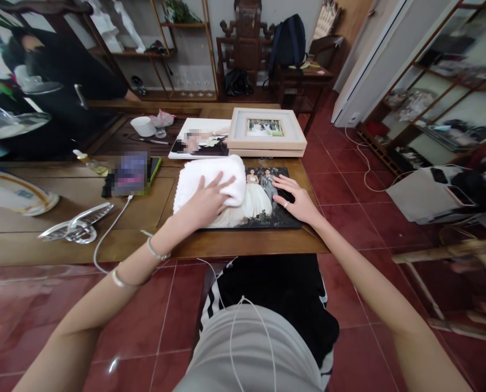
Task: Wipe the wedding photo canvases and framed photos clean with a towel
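A dark wedding photo print lies flat near the front edge of the wooden table. A folded white towel covers its left part. My left hand presses down on the towel with its fingers spread. On the right part of the photo rests my right hand, fingers stretched out and a ring on one of them; it holds nothing. Just behind stand a stack of pale picture frames and another photo print, partly hidden by the stack.
Left on the table are a phone with a white cable, a dropper bottle, a shiny silver ornament and a white cup. A chair and a backpack stand behind.
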Tool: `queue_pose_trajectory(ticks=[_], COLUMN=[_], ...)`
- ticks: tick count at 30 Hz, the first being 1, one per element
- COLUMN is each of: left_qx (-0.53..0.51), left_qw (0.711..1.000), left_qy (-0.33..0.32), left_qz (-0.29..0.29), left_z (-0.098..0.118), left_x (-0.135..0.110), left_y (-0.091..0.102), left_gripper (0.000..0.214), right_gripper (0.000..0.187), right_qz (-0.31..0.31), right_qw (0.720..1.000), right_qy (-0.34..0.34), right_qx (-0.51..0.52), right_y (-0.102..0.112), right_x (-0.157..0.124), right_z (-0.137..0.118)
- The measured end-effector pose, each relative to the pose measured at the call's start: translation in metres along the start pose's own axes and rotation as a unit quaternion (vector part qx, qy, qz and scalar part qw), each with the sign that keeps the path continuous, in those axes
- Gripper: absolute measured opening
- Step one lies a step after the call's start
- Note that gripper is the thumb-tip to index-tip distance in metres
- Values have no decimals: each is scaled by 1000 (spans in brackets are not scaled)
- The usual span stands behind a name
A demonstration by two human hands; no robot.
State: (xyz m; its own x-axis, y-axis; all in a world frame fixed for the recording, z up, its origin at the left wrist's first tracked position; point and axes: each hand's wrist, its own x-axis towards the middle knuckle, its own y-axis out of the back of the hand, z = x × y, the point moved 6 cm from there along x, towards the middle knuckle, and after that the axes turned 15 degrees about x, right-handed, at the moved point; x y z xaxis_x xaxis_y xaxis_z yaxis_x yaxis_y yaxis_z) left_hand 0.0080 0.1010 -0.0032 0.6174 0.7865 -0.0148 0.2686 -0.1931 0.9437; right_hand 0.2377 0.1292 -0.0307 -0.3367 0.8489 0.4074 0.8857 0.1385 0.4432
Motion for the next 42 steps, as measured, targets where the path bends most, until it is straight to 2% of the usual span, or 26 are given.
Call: queue_pose_trajectory(ticks=[5, 7, 9, 11, 14, 18, 23, 25, 27, 30, 35, 38, 42], left_qx=[27, 29, 26, 20, -2, -35, -43, -48, -43, -20, -5, 3, 10], left_qw=[998, 998, 997, 997, 998, 998, 999, 999, 999, 1000, 998, 998, 996], left_qy=[-46, -56, -65, -67, -66, -36, -3, 5, 4, -21, -56, -70, -85], left_qz=[18, 29, 31, 27, 4, -27, 4, 2, -1, -4, -16, -8, 21], left_z=[63, 75, 76, 69, 47, 11, -31, -40, -38, -17, 35, 59, 74], left_x=[-48, -60, -64, -61, -42, -1, 47, 56, 56, 37, -26, -60, -76], left_y=[22, 26, 27, 27, 23, 5, -16, -20, -18, -6, 16, 22, 23], left_gripper=[24, 21, 21, 25, 30, 32, 34, 35, 35, 34, 34, 31, 23], right_gripper=[38, 38, 38, 38, 39, 39, 39, 40, 40, 39, 39, 38, 38], right_qz=[0, 0, 0, -2, -3, -5, -5, -6, -6, -2, -3, -3, -5], right_qw=[1000, 1000, 1000, 1000, 1000, 1000, 1000, 1000, 1000, 1000, 1000, 1000, 1000], right_qy=[-1, -2, -2, 1, 4, 2, 0, 0, 0, -1, -8, -8, -7], right_qx=[-5, -6, -8, -9, -10, -5, -3, -1, 1, 2, 2, 1, -1], right_y=[0, 0, -1, -1, -1, 0, 0, 0, 0, 0, -1, -1, -1], right_x=[0, 0, 0, 0, 0, 0, 0, 0, 0, 0, 0, 0, 0], right_z=[0, 0, 0, 0, -1, -1, -2, -2, -2, -1, 0, -1, -1])
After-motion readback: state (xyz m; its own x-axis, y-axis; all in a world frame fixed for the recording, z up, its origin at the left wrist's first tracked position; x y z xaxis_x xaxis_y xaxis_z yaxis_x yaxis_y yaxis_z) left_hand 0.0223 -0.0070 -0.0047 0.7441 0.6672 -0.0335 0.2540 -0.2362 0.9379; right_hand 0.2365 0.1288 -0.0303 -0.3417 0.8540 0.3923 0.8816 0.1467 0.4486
